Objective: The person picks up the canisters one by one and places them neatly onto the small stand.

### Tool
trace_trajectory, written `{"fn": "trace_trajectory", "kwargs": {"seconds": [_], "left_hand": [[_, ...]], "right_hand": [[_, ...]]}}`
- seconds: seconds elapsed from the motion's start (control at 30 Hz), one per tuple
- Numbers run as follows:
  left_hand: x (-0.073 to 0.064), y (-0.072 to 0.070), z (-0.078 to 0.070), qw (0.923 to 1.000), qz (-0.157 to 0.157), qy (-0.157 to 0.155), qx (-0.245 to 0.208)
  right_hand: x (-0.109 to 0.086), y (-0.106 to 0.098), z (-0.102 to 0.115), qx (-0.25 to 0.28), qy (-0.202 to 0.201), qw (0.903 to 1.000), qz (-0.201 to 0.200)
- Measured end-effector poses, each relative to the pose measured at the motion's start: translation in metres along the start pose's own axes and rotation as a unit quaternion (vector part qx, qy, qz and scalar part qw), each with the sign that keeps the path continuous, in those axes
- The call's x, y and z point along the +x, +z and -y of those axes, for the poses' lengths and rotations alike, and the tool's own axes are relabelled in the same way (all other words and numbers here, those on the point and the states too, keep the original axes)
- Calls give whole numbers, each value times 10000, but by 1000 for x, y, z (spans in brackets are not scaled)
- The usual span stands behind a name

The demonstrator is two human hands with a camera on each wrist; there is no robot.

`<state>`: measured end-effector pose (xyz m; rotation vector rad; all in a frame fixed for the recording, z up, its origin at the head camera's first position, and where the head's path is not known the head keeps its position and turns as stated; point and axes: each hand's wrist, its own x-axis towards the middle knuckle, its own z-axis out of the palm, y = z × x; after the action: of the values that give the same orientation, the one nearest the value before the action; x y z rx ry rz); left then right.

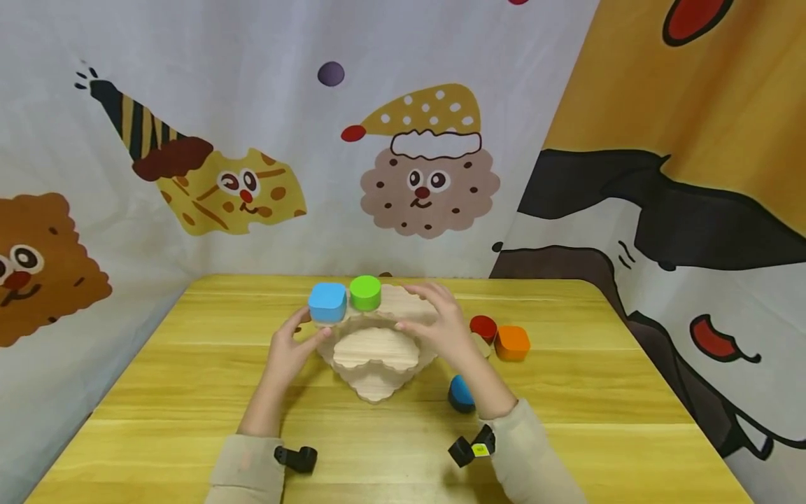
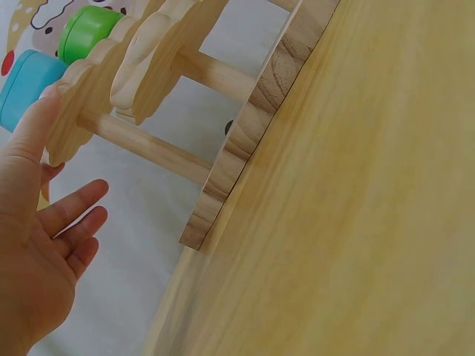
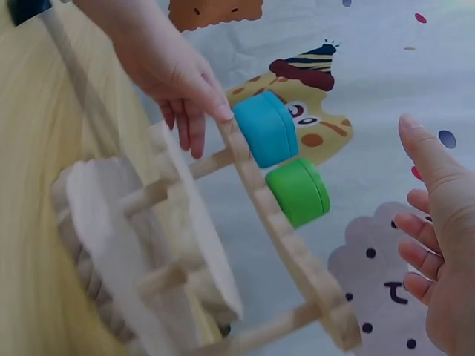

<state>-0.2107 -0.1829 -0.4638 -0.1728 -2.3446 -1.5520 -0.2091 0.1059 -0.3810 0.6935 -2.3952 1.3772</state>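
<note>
A wooden stand of cloud-shaped tiers (image 1: 376, 350) sits mid-table. Its top tier carries a light blue rounded-square block (image 1: 327, 302) and a green cylinder (image 1: 365, 292). My left hand (image 1: 292, 346) is open, its thumb touching the top tier's left edge beside the blue block (image 2: 26, 81); the other fingers hang relaxed. My right hand (image 1: 434, 322) hovers at the stand's right side. In the right wrist view the right hand (image 3: 438, 245) is open, thumb up, apart from the stand (image 3: 282, 230). Neither hand holds a block.
A red block (image 1: 483, 327), an orange block (image 1: 512, 343) and a darker blue block (image 1: 461, 393) lie on the yellow wooden table (image 1: 189, 392) right of the stand, near my right forearm. A cartoon-printed cloth hangs behind and to the right.
</note>
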Motion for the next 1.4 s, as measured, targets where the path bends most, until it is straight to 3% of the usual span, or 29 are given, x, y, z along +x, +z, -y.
{"fn": "trace_trajectory", "kwargs": {"seconds": [0.37,1.07,1.4], "left_hand": [[0,0,0,10000,27,-16,6],[-1,0,1,10000,20,18,29],[0,0,0,10000,-16,43,-13]], "right_hand": [[-38,-20,-27,-550,-265,9981,49],[-99,-41,-68,-233,356,9980,477],[-118,-47,-87,-451,403,9972,447]]}}
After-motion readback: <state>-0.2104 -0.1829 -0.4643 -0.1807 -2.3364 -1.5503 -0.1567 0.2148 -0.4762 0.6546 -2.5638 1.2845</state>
